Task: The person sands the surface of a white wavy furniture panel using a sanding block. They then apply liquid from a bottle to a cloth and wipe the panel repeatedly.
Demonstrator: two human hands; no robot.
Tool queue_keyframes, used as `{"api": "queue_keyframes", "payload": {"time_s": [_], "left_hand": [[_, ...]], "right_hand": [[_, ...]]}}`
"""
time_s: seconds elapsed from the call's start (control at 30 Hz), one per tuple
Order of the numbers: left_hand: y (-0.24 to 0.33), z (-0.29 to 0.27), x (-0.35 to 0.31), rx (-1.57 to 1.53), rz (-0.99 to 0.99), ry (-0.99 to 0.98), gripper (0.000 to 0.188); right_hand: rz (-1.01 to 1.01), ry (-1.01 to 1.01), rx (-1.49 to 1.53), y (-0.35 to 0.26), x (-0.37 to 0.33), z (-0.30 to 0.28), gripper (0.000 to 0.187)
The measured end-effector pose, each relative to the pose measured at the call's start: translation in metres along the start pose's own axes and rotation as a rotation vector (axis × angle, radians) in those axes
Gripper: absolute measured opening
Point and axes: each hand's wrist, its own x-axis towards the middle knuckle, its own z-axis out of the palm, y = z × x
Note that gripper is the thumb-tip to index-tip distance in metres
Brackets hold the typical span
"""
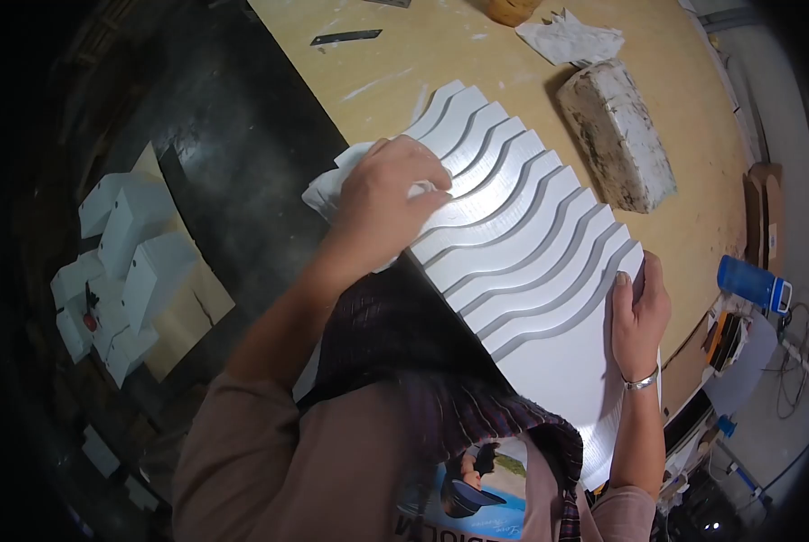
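A white panel (514, 264) with wavy, stepped ridges lies across the table edge, its smooth plain end towards me. My left hand (391, 194) is closed round a crumpled white cloth (327, 191) and rests at the panel's left edge, towards the far end. Part of the cloth hangs past that edge, and some is hidden under the hand. My right hand (641, 318) grips the panel's right side, with the thumb on the top face and the fingers along the edge.
On the wooden table (368, 99) lie a stained, wrapped block (619, 135), a crumpled white cloth or paper (571, 38) and a dark metal strip (346, 37). A blue bottle (746, 282) is at the right. White angular pieces (138, 239) lie on a board low at left.
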Motion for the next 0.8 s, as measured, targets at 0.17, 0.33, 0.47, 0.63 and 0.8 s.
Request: {"api": "queue_keyframes", "payload": {"time_s": [0.17, 0.33, 0.47, 0.63, 0.8], "left_hand": [[-0.022, -0.023, -0.001, -0.009, 0.010, 0.284, 0.012], [-0.021, -0.056, -0.008, -0.074, -0.036, 0.348, 0.010], [-0.022, -0.069, -0.012, -0.048, -0.028, 0.330, 0.013], [-0.017, -0.081, -0.003, -0.040, -0.065, 0.246, 0.016], [0.005, -0.091, 0.047, -0.174, 0.125, 0.100, 0.024]], "right_hand": [[-0.023, 0.037, 0.028, 0.002, 0.001, 0.005, 0.039], [-0.009, 0.038, 0.011, -0.001, 0.001, 0.001, 0.040], [0.046, -0.002, 0.010, -0.009, 0.001, -0.004, 0.042], [0.018, 0.071, 0.057, -0.009, 0.001, -0.003, 0.044], [-0.307, 0.305, 0.040, -0.059, 0.001, -0.011, 0.041]]}}
